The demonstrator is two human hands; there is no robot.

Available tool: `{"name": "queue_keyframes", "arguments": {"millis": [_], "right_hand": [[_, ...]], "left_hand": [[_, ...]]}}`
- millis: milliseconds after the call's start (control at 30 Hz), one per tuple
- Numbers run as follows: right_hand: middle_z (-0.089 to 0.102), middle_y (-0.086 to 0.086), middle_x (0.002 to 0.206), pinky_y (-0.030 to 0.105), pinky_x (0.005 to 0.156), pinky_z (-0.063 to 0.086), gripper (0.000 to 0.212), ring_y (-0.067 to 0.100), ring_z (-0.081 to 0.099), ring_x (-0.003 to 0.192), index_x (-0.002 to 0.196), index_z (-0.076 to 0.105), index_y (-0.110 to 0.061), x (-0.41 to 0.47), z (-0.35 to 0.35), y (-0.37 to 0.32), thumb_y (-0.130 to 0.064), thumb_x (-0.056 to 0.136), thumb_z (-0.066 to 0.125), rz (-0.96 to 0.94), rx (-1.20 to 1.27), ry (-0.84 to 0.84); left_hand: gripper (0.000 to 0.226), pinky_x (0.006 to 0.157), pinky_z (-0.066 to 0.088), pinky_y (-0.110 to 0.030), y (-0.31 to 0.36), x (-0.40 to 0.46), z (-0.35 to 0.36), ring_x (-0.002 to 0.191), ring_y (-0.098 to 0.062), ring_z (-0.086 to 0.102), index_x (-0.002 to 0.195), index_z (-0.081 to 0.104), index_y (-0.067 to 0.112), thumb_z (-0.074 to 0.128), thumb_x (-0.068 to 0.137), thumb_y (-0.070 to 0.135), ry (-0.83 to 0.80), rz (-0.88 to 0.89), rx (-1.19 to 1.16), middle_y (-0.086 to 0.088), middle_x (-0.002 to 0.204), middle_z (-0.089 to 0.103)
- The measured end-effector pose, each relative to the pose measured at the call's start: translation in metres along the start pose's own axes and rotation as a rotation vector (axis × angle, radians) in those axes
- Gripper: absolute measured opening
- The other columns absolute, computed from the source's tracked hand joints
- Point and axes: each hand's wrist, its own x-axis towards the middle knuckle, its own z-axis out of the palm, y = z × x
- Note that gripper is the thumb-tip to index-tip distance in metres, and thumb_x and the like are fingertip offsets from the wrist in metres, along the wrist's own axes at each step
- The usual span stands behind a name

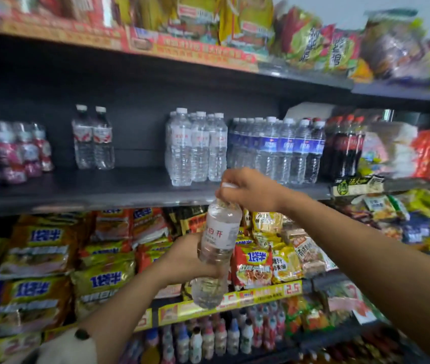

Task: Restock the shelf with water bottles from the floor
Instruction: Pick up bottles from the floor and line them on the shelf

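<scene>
A clear water bottle [218,243] with a white label and red characters is held tilted in front of the shelf edge. My left hand [189,258] grips its lower body from the left. My right hand [248,190] is curled round its white cap at the top. Behind it, on the dark shelf [85,190], stand several matching white-label bottles [198,147] in a group. A bare stretch of shelf lies to their left. Two red-and-white-label bottles [93,137] stand further left.
Blue-label water bottles [277,149] and dark cola bottles [345,145] stand right of the white-label group. Pink drink bottles [11,153] are at the far left. Snack bags fill the shelf above; noodle packs [51,258] and small drink bottles [208,340] fill the shelves below.
</scene>
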Motion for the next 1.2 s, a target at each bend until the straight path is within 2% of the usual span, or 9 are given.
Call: {"name": "queue_keyframes", "arguments": {"millis": [100,233,367,500,567,667,767,900,1200], "right_hand": [[0.059,0.004,0.071,0.03,0.058,0.041,0.022,0.012,0.051,0.062,0.075,0.057,-0.007,0.015,-0.013,-0.003,-0.025,0.088,0.057,-0.01,0.008,0.079],[0.059,-0.002,0.077,0.033,0.063,0.046,0.025,0.019,0.057,0.073,0.07,0.048,-0.024,0.041,-0.03,0.007,-0.042,0.087,0.052,0.023,-0.151,0.139],[0.053,0.001,0.07,0.032,0.06,0.042,0.036,0.02,0.053,0.067,0.065,0.046,-0.017,0.073,-0.047,0.02,-0.042,0.09,0.052,0.009,-0.251,0.176],[0.059,0.013,0.076,0.037,0.063,0.045,0.033,0.032,0.056,0.075,0.068,0.052,-0.006,0.125,-0.071,0.035,-0.034,0.086,0.054,-0.081,-0.314,0.254],[0.056,0.011,0.076,0.037,0.064,0.044,0.031,0.033,0.055,0.075,0.066,0.048,-0.011,0.152,-0.083,0.042,-0.033,0.086,0.054,-0.135,-0.33,0.262],[0.059,0.01,0.08,0.038,0.067,0.047,0.025,0.032,0.056,0.076,0.07,0.051,-0.014,0.19,-0.094,0.055,-0.032,0.086,0.054,-0.203,-0.308,0.265],[0.059,0.009,0.08,0.039,0.069,0.048,0.023,0.032,0.056,0.077,0.067,0.049,-0.02,0.224,-0.092,0.074,-0.031,0.087,0.052,-0.249,-0.306,0.235],[0.053,0.003,0.067,0.04,0.066,0.048,0.031,0.029,0.053,0.069,0.058,0.041,-0.022,0.261,-0.082,0.1,-0.031,0.086,0.05,-0.286,-0.242,0.244],[0.057,0.003,0.067,0.04,0.066,0.05,0.026,0.027,0.056,0.069,0.064,0.05,-0.017,0.305,-0.059,0.121,-0.034,0.083,0.051,-0.336,-0.198,0.193]], "left_hand": [[0.031,0.074,0.052,-0.024,0.016,0.009,-0.009,0.073,0.003,0.062,0.086,0.069,0.02,0.088,0.061,0.017,0.042,0.016,0.017,0.011,0.081,0.072],[0.041,0.071,0.058,-0.031,0.034,0.029,-0.016,0.074,-0.001,0.068,0.079,0.068,0.03,0.079,0.046,0.052,0.24,-0.013,0.189,0.016,0.076,0.072],[0.058,0.07,0.058,-0.032,0.042,0.06,-0.022,0.075,-0.003,0.067,0.088,0.065,0.031,0.075,0.043,0.067,0.383,-0.046,0.342,0.016,0.081,0.071],[0.062,0.081,0.056,-0.033,0.048,0.102,-0.043,0.087,-0.001,0.066,0.105,0.063,0.031,0.083,0.053,0.059,0.376,-0.039,0.233,0.016,0.097,0.07],[0.053,0.081,0.056,-0.029,0.054,0.123,-0.058,0.083,0.001,0.067,0.103,0.065,0.028,0.085,0.058,0.049,0.364,-0.021,0.214,0.015,0.094,0.071],[0.039,0.067,0.051,-0.015,0.053,0.152,-0.078,0.07,0.006,0.064,0.095,0.065,0.02,0.086,0.065,0.036,0.362,-0.044,0.201,0.011,0.081,0.069],[0.036,0.063,0.048,-0.018,0.039,0.176,-0.093,0.073,-0.003,0.062,0.088,0.062,0.019,0.086,0.066,0.033,0.423,-0.094,0.227,0.008,0.081,0.065],[0.035,0.063,0.053,-0.022,0.012,0.194,-0.105,0.08,-0.01,0.066,0.089,0.061,0.02,0.086,0.067,0.029,0.451,-0.177,0.28,0.002,0.086,0.068],[0.028,0.063,0.048,-0.016,-0.014,0.2,-0.112,0.074,-0.003,0.065,0.083,0.065,0.021,0.086,0.066,0.027,0.471,-0.274,0.353,0.006,0.081,0.069]]}}
